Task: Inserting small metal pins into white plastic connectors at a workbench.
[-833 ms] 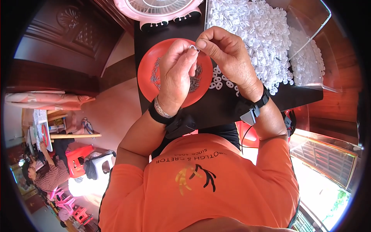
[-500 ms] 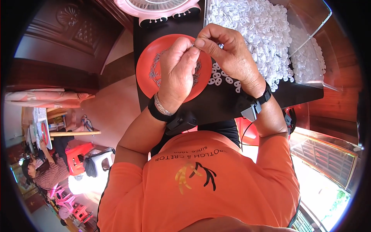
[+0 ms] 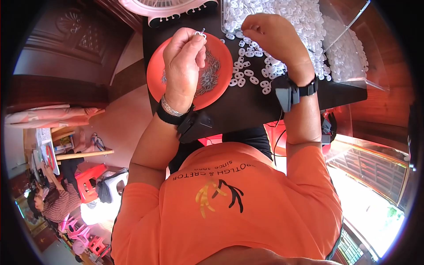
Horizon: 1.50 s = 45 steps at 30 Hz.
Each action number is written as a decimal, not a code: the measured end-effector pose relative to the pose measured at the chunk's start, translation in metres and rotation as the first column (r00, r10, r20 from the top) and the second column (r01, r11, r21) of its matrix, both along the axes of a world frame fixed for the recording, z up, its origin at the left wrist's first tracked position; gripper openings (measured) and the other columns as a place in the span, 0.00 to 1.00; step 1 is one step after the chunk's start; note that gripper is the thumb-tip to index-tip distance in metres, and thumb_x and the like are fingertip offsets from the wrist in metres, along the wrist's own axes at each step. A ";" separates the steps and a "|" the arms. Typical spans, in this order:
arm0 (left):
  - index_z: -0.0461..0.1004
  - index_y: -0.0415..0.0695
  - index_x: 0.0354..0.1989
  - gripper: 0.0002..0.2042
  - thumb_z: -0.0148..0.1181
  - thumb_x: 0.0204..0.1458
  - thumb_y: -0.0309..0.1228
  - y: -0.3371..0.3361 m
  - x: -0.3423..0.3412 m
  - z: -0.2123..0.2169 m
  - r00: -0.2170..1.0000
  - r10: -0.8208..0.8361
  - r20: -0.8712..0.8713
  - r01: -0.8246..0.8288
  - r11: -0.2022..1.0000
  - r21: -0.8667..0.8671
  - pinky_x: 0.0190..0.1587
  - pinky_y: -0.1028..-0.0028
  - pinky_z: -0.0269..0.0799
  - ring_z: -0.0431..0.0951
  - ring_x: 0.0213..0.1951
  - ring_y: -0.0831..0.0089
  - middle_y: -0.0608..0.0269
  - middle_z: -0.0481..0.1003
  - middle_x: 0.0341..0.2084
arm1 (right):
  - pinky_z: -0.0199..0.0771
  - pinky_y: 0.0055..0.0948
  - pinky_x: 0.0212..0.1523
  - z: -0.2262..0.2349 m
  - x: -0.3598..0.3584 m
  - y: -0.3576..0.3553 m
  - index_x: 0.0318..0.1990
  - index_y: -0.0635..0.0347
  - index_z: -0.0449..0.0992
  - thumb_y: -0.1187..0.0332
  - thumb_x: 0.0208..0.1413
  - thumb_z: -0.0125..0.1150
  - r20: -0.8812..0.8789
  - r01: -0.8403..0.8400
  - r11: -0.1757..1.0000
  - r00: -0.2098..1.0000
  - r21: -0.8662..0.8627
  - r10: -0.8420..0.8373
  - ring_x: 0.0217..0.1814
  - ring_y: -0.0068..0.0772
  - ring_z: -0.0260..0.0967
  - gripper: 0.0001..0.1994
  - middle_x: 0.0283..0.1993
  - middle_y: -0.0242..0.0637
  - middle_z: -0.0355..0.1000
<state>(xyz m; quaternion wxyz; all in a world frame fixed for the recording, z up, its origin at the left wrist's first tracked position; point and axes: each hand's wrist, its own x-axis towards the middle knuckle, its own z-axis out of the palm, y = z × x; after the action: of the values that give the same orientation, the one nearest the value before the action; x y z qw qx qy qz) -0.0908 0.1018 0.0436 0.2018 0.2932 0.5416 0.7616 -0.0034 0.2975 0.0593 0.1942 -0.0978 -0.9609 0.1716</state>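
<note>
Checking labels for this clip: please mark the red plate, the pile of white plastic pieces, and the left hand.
red plate (image 3: pixel 155 76), head view, bare left rim.
pile of white plastic pieces (image 3: pixel 304 13), head view, middle of the heap.
left hand (image 3: pixel 183 57), head view, back of the hand.

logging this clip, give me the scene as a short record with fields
left hand: raised over the red plate, pinching a small white ring piece with a metal pin
right hand: resting in the heap of white plastic rings
plate contents: pile of small metal pins
surface: black table
wrists: black bands on both
</note>
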 end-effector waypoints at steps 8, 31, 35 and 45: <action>0.68 0.39 0.27 0.07 0.52 0.54 0.30 0.000 0.001 0.000 0.999 -0.013 0.037 0.013 1.000 -0.006 0.21 0.84 0.57 0.62 0.19 0.85 0.70 0.65 0.18 | 0.69 0.38 0.37 -0.022 -0.005 -0.002 0.33 0.55 0.75 0.70 0.42 0.58 0.192 -0.174 0.979 0.970 0.109 0.151 0.36 0.42 0.71 0.08 0.30 0.38 0.73; 0.69 0.39 0.29 0.07 0.52 0.54 0.30 0.002 0.004 0.002 0.995 -0.052 0.091 0.058 0.996 -0.063 0.23 0.83 0.57 0.62 0.19 0.84 0.70 0.65 0.17 | 0.70 0.15 0.32 0.001 -0.014 -0.021 0.41 0.65 0.74 0.75 0.53 0.59 -0.311 -0.379 0.412 0.924 -0.828 0.225 0.31 0.16 0.69 0.09 0.31 0.30 0.74; 0.67 0.43 0.28 0.07 0.49 0.56 0.32 0.002 0.007 0.002 0.998 -0.037 0.060 0.041 0.997 -0.066 0.20 0.86 0.53 0.63 0.18 0.86 0.71 0.66 0.16 | 0.70 0.17 0.35 0.004 -0.011 -0.027 0.42 0.64 0.74 0.74 0.53 0.59 -0.316 -0.382 0.343 0.920 -0.858 0.233 0.31 0.17 0.68 0.09 0.31 0.29 0.73; 0.67 0.43 0.26 0.08 0.49 0.55 0.31 0.002 0.009 -0.001 1.000 -0.026 0.004 0.026 0.993 -0.114 0.19 0.86 0.51 0.59 0.17 0.88 0.73 0.64 0.16 | 0.69 0.16 0.35 0.004 -0.011 -0.033 0.41 0.64 0.75 0.75 0.53 0.59 -0.335 -0.406 0.344 0.909 -0.847 0.248 0.31 0.16 0.68 0.08 0.32 0.29 0.73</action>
<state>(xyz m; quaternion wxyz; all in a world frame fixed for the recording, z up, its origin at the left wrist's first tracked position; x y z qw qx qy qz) -0.0822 0.1035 0.0428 0.2287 0.2872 0.5800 0.7272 -0.0145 0.2647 0.0631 0.1422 0.0212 -0.6976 0.7019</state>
